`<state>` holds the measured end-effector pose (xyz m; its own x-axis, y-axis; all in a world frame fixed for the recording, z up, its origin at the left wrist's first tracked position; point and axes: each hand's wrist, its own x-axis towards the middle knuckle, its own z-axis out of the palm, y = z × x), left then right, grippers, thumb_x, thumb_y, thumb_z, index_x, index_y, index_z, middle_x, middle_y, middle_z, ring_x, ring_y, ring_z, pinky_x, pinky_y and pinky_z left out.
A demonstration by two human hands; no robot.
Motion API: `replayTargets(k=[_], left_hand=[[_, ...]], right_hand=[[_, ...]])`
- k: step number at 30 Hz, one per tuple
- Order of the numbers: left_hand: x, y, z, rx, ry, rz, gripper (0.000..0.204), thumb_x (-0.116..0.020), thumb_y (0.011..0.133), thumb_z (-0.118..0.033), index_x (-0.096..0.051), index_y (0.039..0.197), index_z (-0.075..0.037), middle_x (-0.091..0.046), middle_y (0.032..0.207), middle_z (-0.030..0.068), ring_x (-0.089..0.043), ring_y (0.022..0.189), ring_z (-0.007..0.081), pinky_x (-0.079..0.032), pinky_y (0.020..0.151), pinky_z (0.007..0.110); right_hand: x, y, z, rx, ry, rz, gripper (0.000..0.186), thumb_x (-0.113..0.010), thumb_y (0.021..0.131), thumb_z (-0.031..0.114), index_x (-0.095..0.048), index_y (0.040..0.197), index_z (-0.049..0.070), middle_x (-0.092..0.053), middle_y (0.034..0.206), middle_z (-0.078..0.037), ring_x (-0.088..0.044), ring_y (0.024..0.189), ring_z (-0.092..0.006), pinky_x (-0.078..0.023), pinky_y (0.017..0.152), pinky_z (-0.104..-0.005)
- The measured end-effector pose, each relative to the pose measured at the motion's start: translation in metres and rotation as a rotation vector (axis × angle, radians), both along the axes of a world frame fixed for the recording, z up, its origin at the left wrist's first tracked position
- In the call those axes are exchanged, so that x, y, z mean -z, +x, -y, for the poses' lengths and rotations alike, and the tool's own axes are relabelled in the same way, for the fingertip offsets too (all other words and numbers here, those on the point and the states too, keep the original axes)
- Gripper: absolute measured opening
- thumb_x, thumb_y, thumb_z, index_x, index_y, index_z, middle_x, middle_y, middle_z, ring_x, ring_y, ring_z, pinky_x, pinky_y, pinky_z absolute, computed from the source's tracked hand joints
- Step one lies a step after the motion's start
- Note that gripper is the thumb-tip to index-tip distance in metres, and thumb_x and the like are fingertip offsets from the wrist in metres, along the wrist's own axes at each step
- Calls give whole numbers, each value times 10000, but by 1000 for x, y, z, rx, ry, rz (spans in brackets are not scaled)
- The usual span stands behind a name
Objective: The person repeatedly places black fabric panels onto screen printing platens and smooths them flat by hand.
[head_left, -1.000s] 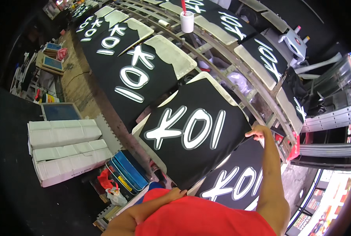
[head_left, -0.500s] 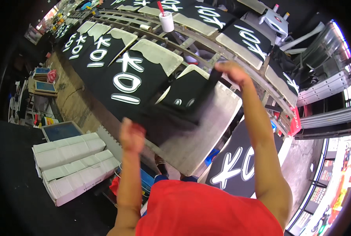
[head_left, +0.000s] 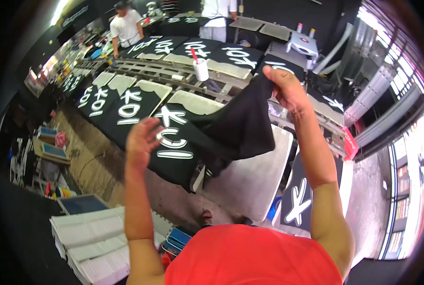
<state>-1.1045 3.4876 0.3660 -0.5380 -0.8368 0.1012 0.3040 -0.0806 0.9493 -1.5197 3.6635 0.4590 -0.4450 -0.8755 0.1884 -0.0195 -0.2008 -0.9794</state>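
My right hand [head_left: 281,90] pinches a black shirt [head_left: 240,123] and lifts it, so the cloth hangs down and to the left above a bare, pale platen [head_left: 240,185] at the front. My left hand [head_left: 145,135] is open, fingers apart, beside another black shirt with white outlined lettering [head_left: 174,154] on the platen to the left; whether it touches the cloth I cannot tell. To the right of the bare platen lies a further printed black shirt [head_left: 295,206].
Printed shirts line metal racks [head_left: 164,71], with a white cup [head_left: 201,70] holding a red stick. Two people in white tops [head_left: 125,31] [head_left: 212,14] stand at the back. White cartons [head_left: 88,228] lie lower left, pale rolls [head_left: 359,107] at the right.
The shirt that lay flat has been lifted off the front platen, baring it. My right hand rose with it; my left hand moved up. My view tilted up, showing people at the back.
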Motion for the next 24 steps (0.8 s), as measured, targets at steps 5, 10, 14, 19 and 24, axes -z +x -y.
replayTargets(k=[5,10,14,19,24], left_hand=[[150,-20,10,177,320,177,795,-554,951,-620,-332,1517,-107,-490,1459,158,-567,1234,329,-525,925,500],[173,-49,-3,566,824,-103,939,-476,931,-718,-302,1514,-2,-460,1487,234,-551,1287,321,-502,1002,455],[153,-79,-10,953,830,-252,831,-418,979,-669,-431,1435,25,-646,1272,201,-677,1086,302,-544,946,389],[155,-99,-31,1096,669,-813,623,-409,1026,-549,-553,1367,-48,-688,1208,129,-669,1088,287,-504,992,449],[168,-146,-109,951,1020,-239,953,-393,905,-790,-499,1409,11,-630,1293,204,-622,1167,350,-457,1047,504]], right_hand=[[-73,89,-18,104,-110,-62,313,-625,995,363,-680,943,60,-695,817,-19,-615,580,-75,-451,459,-198],[-126,124,-46,109,-258,-121,279,-629,997,297,-651,1087,35,-708,913,-65,-690,716,-118,-552,590,-219],[-145,123,-88,311,-272,-246,292,-620,999,261,-658,1137,6,-727,950,-84,-712,800,-143,-587,719,-257],[-159,150,-161,226,-521,-77,295,-539,1032,240,-652,1158,0,-726,993,-114,-721,889,-198,-587,798,-306],[-141,154,-214,264,-510,-256,330,-520,1021,282,-634,1147,0,-701,1007,-106,-662,870,-187,-526,793,-269]])
